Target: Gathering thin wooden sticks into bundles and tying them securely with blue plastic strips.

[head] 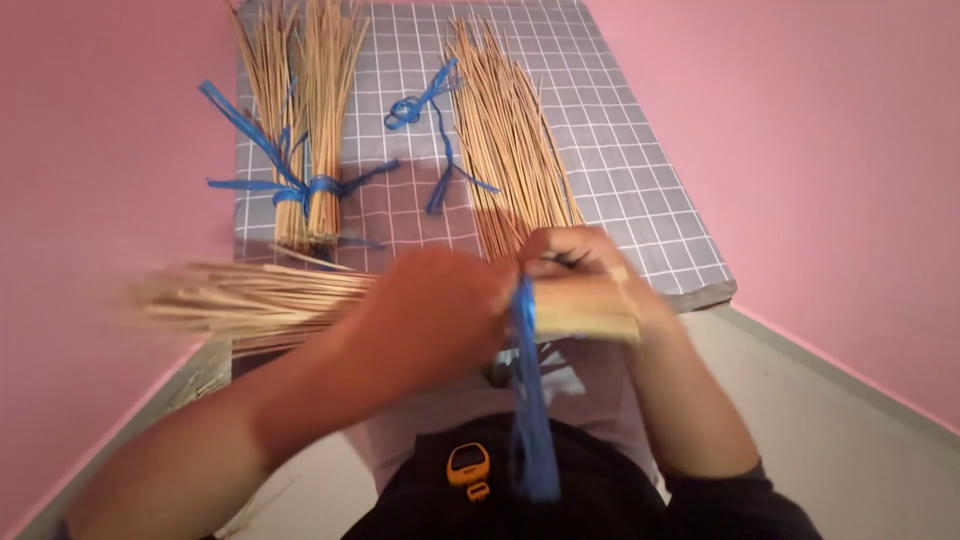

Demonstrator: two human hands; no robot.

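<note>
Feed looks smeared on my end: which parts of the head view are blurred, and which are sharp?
Head view: the left hand and the held bundle of sticks are motion-smeared; the right hand and blue ribbon are softer too. The tied bundles and loose sticks on the checked cloth stay fairly sharp; lighting is even, without glare.

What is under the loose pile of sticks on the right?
The grey checked cloth lies under the loose sticks. Their near ends are hidden behind the right hand.

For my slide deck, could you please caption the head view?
Left hand and right hand grip a bundle of thin tan sticks with blue ribbon above a grey checked mat.
</note>
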